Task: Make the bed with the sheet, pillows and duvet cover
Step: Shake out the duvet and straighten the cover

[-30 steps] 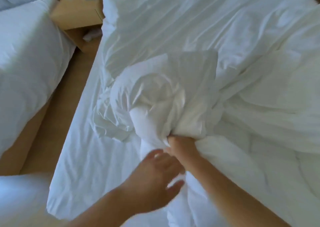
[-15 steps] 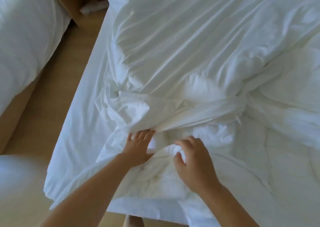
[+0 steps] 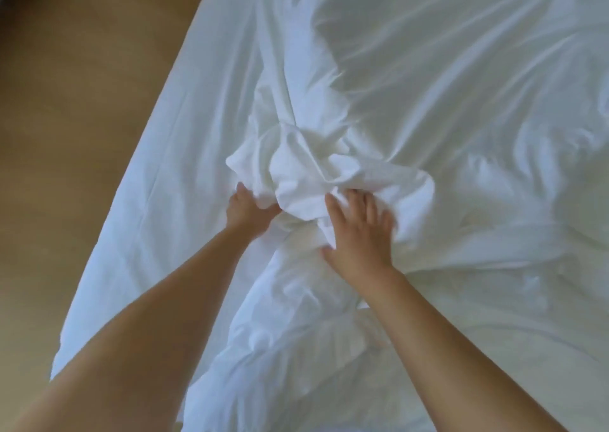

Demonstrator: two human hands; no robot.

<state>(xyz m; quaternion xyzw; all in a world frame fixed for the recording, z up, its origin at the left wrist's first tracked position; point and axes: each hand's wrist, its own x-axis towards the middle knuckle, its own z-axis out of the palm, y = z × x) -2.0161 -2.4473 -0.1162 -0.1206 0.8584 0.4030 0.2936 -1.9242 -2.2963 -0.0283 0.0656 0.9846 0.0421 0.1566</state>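
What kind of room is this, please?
Most likely a bedroom: a wide bed covered in rumpled white bedding, a wooden-looking floor beside it, and the left hand gripping a bunch of that bedding.

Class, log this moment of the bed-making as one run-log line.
left hand: grips bunched duvet cover | right hand: fingers spread, pressing it | cover: crumpled, not yet spread

Two bare hands: one left hand and one right hand, at 7 and 5 o'clock of one crumpled white fabric duvet cover. One white-covered bed. One brown wooden floor at 9 o'clock.
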